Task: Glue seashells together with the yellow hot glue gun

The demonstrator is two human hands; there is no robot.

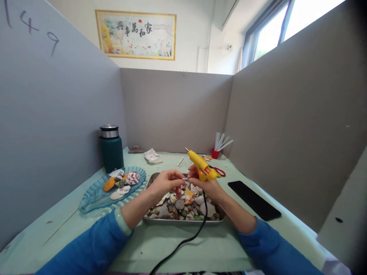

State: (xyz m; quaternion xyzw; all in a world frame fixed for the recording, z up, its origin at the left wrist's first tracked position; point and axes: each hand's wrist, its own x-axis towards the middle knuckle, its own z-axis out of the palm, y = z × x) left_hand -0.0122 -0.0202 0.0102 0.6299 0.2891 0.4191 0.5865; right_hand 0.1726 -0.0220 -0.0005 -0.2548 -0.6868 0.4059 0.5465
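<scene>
A yellow hot glue gun [200,165] rests in my right hand [208,187], its nozzle pointing up and to the left and a small orange light glowing on its body. My left hand [166,185] is closed in a pinch around a small whitish piece [185,178], too small to name. The fingertips of both hands meet at this piece. Below them lies a metal tray [183,221] full of mixed seashells [180,204] and stones. The gun's black cord [186,240] runs down over the tray's front edge.
On the left, a blue plate [86,204] carries several shells beside a green bottle [111,152]. A black phone [254,200] lies at right. Further back are glue sticks in a red cup [215,153], red-handled scissors [220,172] and a crumpled tissue [152,156]. Grey partitions enclose the table.
</scene>
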